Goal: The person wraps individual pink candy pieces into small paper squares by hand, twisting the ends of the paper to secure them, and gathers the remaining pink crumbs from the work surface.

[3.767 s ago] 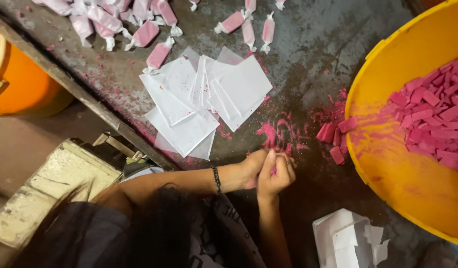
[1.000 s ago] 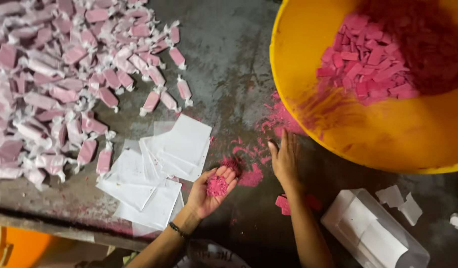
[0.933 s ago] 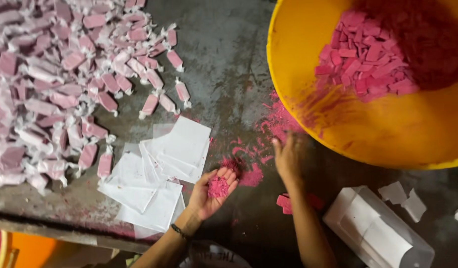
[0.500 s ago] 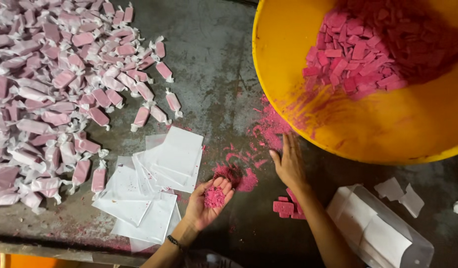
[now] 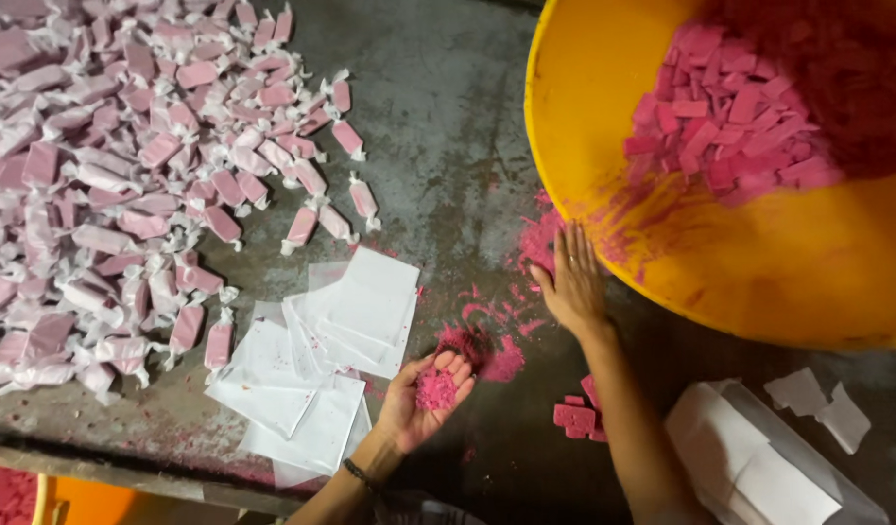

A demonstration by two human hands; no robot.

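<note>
At the upper left of the frame lies a big heap of wrapped pink sweets [image 5: 127,175], each one twisted shut at both ends, far too many to count. Just right of the heap, in the lower middle, sits a loose fan of white paper squares [image 5: 322,360], maybe ten or so, lying over one another. Next comes the left hand [image 5: 424,399], palm up and cupped, holding a small mound of pink crumbs [image 5: 434,389]. Right above its fingertips, on the dark table [image 5: 448,126], is a smeared patch of loose pink powder [image 5: 487,352], so the cupped hand is just below and a bit left of the powder. The right hand [image 5: 569,282] lies flat with its fingers spread wide, holding nothing, and it rests on the table up and to the right of that powder, touching the edge of more pink dust beside the big yellow tub [image 5: 759,282]. The powder streak runs slantwise between the two hands, and the left hand is the nearer one. A few pink blocks [image 5: 576,418], about four, lie by the right forearm. The one tub holds a large pile of bare pink pieces [image 5: 730,126]. At the lower right is a stack of white paper [image 5: 759,467] with two loose torn bits.
</note>
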